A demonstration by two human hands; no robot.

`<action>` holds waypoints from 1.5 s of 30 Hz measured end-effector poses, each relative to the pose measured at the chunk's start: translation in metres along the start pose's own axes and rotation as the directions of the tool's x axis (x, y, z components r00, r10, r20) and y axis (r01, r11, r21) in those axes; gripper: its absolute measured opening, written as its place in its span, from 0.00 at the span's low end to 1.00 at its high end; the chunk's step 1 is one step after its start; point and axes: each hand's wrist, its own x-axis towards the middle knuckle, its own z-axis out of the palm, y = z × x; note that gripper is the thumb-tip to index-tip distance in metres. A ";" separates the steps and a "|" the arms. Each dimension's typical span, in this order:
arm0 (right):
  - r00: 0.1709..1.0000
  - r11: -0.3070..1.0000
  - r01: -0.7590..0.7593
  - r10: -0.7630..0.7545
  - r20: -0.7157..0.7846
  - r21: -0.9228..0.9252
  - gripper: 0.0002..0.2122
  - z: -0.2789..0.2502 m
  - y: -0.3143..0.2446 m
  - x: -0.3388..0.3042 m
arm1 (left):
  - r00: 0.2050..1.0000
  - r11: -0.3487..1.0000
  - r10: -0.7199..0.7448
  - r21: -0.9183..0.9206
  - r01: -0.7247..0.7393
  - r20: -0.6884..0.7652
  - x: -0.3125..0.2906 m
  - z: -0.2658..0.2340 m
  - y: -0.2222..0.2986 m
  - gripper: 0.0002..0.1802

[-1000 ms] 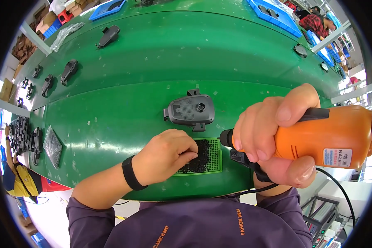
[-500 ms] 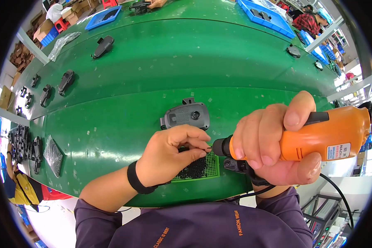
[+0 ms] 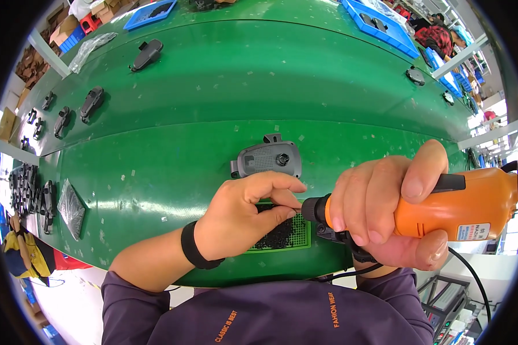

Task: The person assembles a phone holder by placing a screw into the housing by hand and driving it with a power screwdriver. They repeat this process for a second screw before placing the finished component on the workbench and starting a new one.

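My right hand (image 3: 380, 198) grips an orange electric screwdriver (image 3: 477, 195), held sideways with its black nose toward the left. My left hand (image 3: 236, 213) is closed in a pinch of thumb and forefinger right at the driver's tip; what lies between the fingertips is too small to make out. Beneath the left fingers sits a green mesh tray (image 3: 309, 237) of tiny black pieces (image 3: 276, 237) that look like screws. Just beyond the hands lies a grey plastic device holder (image 3: 270, 157) with a round black knob. A black clamp-like part (image 3: 326, 233) is partly hidden under my right hand.
A clear plastic bag (image 3: 71, 210) and a pile of black parts (image 3: 26, 190) lie at the left. More grey holders (image 3: 92, 104) stand along the table's far left. Blue trays (image 3: 385, 31) are at the back. A black cable (image 3: 472, 273) hangs by my right arm.
The tabletop things appear slightly lower right in the near view and the far ones higher, as the view shifts. Both hands have come a little lower and rightward, still meeting at the driver tip.
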 end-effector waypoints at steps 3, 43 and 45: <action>1.000 1.000 -0.017 0.018 0.013 -0.009 0.22 -0.001 -0.004 0.002 | 0.998 0.993 0.063 0.097 -0.063 0.005 0.000 -0.001 0.001 0.19; 0.972 0.970 -0.143 0.100 -0.212 -0.197 0.19 -0.023 0.033 0.003 | 0.962 0.592 0.271 0.791 -0.155 -0.014 0.013 -0.030 -0.006 0.23; 0.974 0.973 -0.139 0.102 -0.200 -0.183 0.20 -0.024 0.035 0.005 | 0.956 0.576 0.294 0.797 -0.181 0.005 0.013 -0.032 -0.008 0.23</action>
